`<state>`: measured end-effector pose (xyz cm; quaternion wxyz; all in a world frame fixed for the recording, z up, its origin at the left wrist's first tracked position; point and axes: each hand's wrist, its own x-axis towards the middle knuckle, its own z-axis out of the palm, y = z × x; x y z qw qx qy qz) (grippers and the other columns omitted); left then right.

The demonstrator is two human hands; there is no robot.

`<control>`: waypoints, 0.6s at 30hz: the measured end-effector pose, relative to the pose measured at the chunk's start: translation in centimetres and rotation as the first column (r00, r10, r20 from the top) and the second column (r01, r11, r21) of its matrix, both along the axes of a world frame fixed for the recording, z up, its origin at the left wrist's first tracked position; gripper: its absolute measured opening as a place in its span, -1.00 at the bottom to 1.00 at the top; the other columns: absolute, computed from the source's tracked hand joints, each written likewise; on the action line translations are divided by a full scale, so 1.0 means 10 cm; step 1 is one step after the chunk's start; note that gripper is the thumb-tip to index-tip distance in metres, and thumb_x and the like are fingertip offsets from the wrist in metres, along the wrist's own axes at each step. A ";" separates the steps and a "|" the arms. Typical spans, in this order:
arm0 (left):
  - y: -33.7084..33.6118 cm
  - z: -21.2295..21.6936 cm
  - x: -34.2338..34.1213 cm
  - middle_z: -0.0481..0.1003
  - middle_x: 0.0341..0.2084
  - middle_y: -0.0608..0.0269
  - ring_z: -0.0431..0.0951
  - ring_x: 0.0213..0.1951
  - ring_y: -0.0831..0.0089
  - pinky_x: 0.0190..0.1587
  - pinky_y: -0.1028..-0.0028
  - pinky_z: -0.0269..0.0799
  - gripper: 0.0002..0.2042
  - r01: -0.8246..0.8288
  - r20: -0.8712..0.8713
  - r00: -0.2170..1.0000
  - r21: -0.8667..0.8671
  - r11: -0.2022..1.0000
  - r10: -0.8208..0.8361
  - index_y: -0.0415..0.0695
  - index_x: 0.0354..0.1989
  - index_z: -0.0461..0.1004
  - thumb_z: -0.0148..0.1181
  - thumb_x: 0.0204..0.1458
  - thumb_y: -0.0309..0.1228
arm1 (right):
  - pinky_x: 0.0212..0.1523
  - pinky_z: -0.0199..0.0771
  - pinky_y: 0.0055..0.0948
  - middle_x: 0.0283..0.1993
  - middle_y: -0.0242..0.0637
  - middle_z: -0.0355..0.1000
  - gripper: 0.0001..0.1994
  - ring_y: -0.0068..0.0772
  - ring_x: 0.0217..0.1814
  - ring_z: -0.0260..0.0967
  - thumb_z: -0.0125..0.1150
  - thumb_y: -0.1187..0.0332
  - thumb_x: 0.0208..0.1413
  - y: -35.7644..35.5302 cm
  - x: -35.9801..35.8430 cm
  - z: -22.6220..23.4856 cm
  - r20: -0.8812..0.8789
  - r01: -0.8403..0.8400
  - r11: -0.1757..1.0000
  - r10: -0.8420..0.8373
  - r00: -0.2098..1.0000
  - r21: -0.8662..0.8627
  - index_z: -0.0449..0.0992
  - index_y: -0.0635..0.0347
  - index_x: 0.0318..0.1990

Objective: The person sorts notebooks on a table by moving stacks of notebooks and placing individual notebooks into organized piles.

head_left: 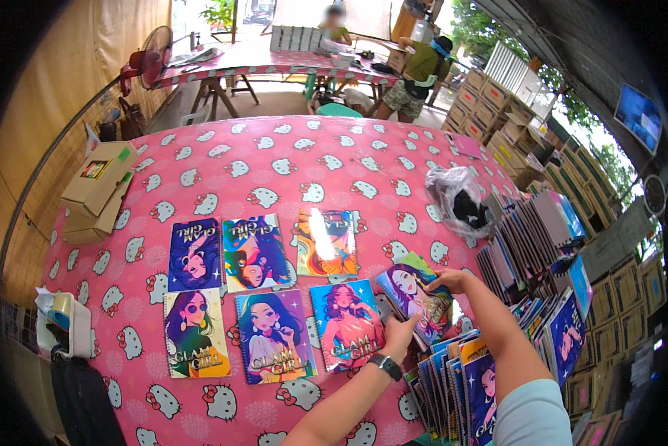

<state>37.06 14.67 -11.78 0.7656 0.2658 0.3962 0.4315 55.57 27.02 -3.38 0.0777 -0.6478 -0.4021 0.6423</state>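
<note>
here my two hands hold one spiral notebook (414, 296) between them, tilted a little above the pink cat-print worktop (274, 163). my left hand (399, 332), with a dark watch on the wrist, grips its lower edge, fingers closed on the cover. my right hand (450, 279) pinches its upper right corner. the notebook's cover shows a dark-haired girl on a blue and green ground, and it sits at the right end of the lower row, partly over the red-toned notebook (347, 323) beside it.

six more notebooks lie flat in two rows of three to the left, covers up. just below my hands a fanned stack of notebooks (453, 383) stands on edge, and more stacks (531, 238) crowd the right side of the worktop. a crumpled clear plastic bag (459, 197) lies beyond them. cardboard boxes (96, 189) rest at the far left edge. two people stand at another table in the background.
</note>
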 end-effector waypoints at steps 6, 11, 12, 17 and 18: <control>0.34 0.74 -0.31 0.26 0.03 -0.17 0.33 0.03 0.13 0.11 0.35 0.16 -0.29 -0.387 -0.421 0.735 0.383 0.839 0.532 -0.40 0.14 0.04 0.22 -0.06 -0.20 | -0.13 0.36 -0.47 -0.17 -0.38 0.41 -0.56 -0.51 -0.19 0.38 0.24 0.37 -0.04 0.24 -0.33 0.55 -0.178 -0.037 0.920 0.114 0.977 0.389 0.31 0.19 0.04; 0.48 0.98 -1.95 0.32 -0.01 0.13 0.37 -0.02 0.32 0.02 0.41 0.28 -0.44 -0.520 0.370 0.838 0.316 0.793 0.402 -0.26 0.11 0.14 0.20 -0.05 -0.36 | -0.19 0.34 -0.37 -0.18 -0.27 0.41 -0.52 -0.44 -0.23 0.36 -0.10 -0.12 0.09 0.47 -1.26 1.07 -0.175 -0.121 0.885 0.220 0.960 0.449 0.35 0.02 -0.02; 0.38 0.91 -2.18 0.34 -0.07 0.15 0.39 -0.07 0.34 -0.01 0.41 0.31 -0.46 -0.516 0.410 0.823 0.247 0.820 0.394 -0.22 0.11 0.15 0.19 -0.04 -0.34 | -0.28 0.39 -0.27 -0.23 -0.24 0.41 -0.48 -0.42 -0.30 0.37 0.04 -0.15 -0.02 0.61 -1.36 0.70 0.054 -0.072 0.876 0.052 0.997 0.477 0.40 0.06 -0.08; -0.40 0.46 -3.22 0.34 -0.19 0.20 0.39 -0.18 0.26 -0.12 0.31 0.40 -0.53 -0.318 0.878 0.373 0.424 0.848 -0.299 -0.16 0.12 0.16 0.01 0.06 -0.25 | -0.16 0.41 -0.14 -0.29 0.02 0.46 -0.47 -0.02 -0.16 0.43 0.37 0.06 -0.30 0.58 -2.81 -0.61 0.605 -0.073 0.712 -0.533 0.591 0.699 0.47 0.34 -0.26; -0.50 0.56 -3.26 0.34 -0.16 0.18 0.39 -0.18 0.22 -0.13 0.25 0.38 -0.55 -0.380 0.890 0.415 0.359 0.852 -0.190 -0.18 0.15 0.14 -0.06 0.10 -0.29 | -0.28 0.42 -0.20 -0.34 -0.03 0.47 -0.49 -0.11 -0.25 0.45 0.39 0.09 -0.33 0.71 -2.68 -0.84 0.482 -0.049 0.709 -0.425 0.766 0.703 0.48 0.36 -0.30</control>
